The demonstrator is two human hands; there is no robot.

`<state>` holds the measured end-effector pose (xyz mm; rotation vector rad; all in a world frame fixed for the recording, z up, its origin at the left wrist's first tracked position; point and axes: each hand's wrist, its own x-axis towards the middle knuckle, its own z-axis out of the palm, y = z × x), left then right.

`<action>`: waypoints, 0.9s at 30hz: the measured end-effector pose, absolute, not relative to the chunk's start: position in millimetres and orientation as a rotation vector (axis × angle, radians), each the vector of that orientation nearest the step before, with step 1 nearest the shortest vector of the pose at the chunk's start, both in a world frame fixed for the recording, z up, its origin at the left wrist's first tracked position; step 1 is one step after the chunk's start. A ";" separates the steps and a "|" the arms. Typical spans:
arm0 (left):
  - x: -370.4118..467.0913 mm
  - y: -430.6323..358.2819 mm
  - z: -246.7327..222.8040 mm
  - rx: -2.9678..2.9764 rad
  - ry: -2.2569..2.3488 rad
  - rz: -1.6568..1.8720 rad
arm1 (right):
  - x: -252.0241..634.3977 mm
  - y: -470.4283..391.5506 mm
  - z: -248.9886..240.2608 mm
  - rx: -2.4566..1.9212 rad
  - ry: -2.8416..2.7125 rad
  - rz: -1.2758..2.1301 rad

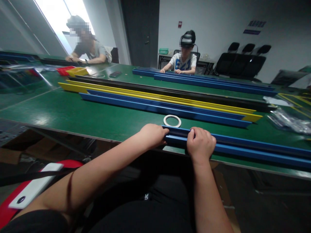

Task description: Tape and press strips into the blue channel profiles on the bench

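A long blue channel rail point(245, 147) lies along the near edge of the green table, its far right part running out of view. My left hand point(154, 135) is closed at the rail's left end, the fingertips partly hidden behind it. A short way to the right, my right hand point(201, 142) wraps over the same rail with the thumb on top. Just beyond the rail, close to my left hand, a white roll of tape point(172, 121) lies flat on the table.
Past the tape, another blue rail point(145, 105), a yellow rail point(170, 97) and black rails point(189, 93) lie side by side. Red point(63, 71) and yellow bins point(76, 71) stand at left, clear plastic bags point(289, 119) at right. Two people point(183, 61) sit across the table point(116, 119).
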<state>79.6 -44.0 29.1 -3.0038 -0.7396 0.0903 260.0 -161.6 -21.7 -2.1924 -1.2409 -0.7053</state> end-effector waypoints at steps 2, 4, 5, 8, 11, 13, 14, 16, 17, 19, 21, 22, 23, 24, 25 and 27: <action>81.1 -46.4 30.9 -2.992 -0.735 0.104 | 260.0 -161.6 -22.0 -2.188 -1.243 -0.701; 82.5 -48.5 32.6 -2.979 -0.739 0.123 | 260.1 -161.6 -22.5 -2.187 -1.245 -0.702; 83.2 -49.4 33.5 -2.976 -0.740 0.126 | 260.1 -161.6 -22.8 -2.188 -1.245 -0.704; 85.8 -51.6 37.3 -2.971 -0.731 0.122 | 260.3 -161.6 -22.8 -2.193 -1.244 -0.711; 88.8 -53.5 42.3 -2.966 -0.716 0.154 | 260.3 -161.6 -21.9 -2.198 -1.247 -0.708; 90.9 -55.1 44.8 -2.958 -0.726 0.196 | 260.3 -161.6 -21.4 -2.201 -1.249 -0.700; 91.9 -56.0 45.4 -2.954 -0.734 0.208 | 260.2 -161.6 -21.3 -2.201 -1.249 -0.698; 94.0 -57.8 45.8 -2.946 -0.749 0.216 | 260.3 -161.5 -21.6 -2.199 -1.248 -0.700; 95.0 -58.8 45.6 -2.944 -0.752 0.214 | 260.4 -161.4 -22.0 -2.195 -1.249 -0.704; 96.8 -60.5 45.2 -2.941 -0.742 0.216 | 260.7 -161.4 -22.8 -2.187 -1.249 -0.712; 98.2 -61.8 45.1 -2.934 -0.734 0.227 | 261.3 -161.5 -23.6 -2.183 -1.248 -0.718; 98.7 -62.3 45.1 -2.932 -0.731 0.229 | 261.5 -161.5 -23.8 -2.184 -1.247 -0.720; 99.0 -62.5 45.0 -2.933 -0.728 0.227 | 261.7 -161.6 -24.0 -2.187 -1.247 -0.721; 99.1 -62.6 44.8 -2.934 -0.727 0.222 | 261.8 -161.7 -24.1 -2.190 -1.248 -0.721; 99.1 -62.5 44.5 -2.938 -0.723 0.214 | 261.9 -161.8 -24.1 -2.191 -1.248 -0.722; 99.0 -61.9 43.5 -2.948 -0.710 0.198 | 261.7 -161.9 -24.0 -2.190 -1.249 -0.720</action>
